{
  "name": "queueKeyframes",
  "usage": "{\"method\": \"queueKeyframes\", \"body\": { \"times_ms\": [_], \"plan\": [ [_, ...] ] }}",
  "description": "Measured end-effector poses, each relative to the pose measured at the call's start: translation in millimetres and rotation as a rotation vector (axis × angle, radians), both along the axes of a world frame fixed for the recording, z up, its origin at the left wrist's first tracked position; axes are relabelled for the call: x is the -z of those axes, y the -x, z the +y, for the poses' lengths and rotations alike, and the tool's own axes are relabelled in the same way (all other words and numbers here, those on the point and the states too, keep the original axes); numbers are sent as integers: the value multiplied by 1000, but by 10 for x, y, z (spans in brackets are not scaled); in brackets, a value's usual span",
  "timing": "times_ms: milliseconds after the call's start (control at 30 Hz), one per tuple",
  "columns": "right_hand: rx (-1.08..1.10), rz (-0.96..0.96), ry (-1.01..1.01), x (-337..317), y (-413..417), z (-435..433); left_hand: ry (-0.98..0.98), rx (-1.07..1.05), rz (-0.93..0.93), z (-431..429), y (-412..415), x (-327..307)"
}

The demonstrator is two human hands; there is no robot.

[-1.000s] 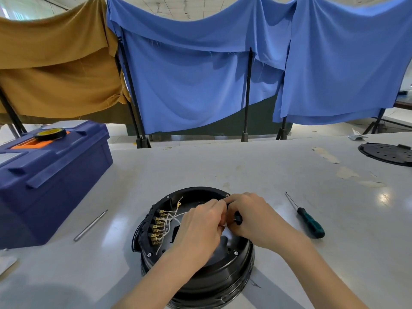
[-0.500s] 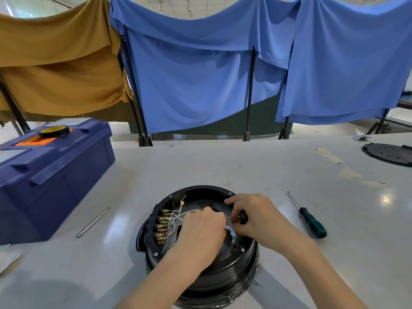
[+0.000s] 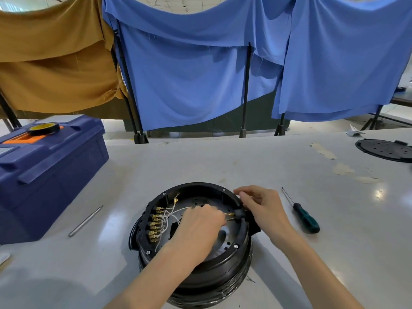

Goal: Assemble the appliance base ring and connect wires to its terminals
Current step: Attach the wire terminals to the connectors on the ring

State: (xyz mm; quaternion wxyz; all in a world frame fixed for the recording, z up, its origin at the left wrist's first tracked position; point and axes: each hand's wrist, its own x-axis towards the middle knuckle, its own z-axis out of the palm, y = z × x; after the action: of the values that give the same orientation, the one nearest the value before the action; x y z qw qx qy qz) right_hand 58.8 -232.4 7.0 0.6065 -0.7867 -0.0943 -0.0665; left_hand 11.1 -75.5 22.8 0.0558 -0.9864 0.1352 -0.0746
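A round black appliance base [image 3: 200, 188] stands upside down on the white table, its inside facing up. A row of brass terminals [image 3: 155, 224] lines its left inner wall, with thin white wires [image 3: 176, 211] running from them. My left hand [image 3: 198, 228] reaches over the middle of the base, fingers pinched on a brass wire connector [image 3: 229, 216]. My right hand [image 3: 260, 208] rests on the right rim, gripping a small black part [image 3: 239, 214] that the connector meets. A loose ring lug [image 3: 176, 200] sticks up near the back.
A green-handled screwdriver [image 3: 305, 219] lies to the right of the base. A metal rod [image 3: 85, 220] lies to the left, near a blue toolbox [image 3: 44, 172] with a tape roll [image 3: 44, 128] on top. A black perforated disc [image 3: 385, 150] sits at the far right.
Both hands have shifted right across the base, toward its right rim. The black part in my right hand now sits at the rim, with the connector held against it.
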Motion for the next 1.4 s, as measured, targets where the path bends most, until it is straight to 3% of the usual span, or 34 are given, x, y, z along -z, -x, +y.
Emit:
{"method": "queueKeyframes", "body": {
  "times_ms": [333,767,1000,1133,1267,1400],
  "plan": [
    [17,49,-70,102,-2,87,369,66,67,39,66,-68],
    [101,-21,-18,183,-8,182,119,105,50,-23,14,-81],
    [132,-36,-20,191,-29,198,167,113,50,-48,30,-94],
    [101,-16,-43,198,-29,166,158,15,100,-107,52,-153],
    [72,2,-80,200,-21,124,407,-151,138,-103,92,-288],
    [72,45,-177,194,-22,146,500,-268,16,-67,217,-295]
  ]
}}
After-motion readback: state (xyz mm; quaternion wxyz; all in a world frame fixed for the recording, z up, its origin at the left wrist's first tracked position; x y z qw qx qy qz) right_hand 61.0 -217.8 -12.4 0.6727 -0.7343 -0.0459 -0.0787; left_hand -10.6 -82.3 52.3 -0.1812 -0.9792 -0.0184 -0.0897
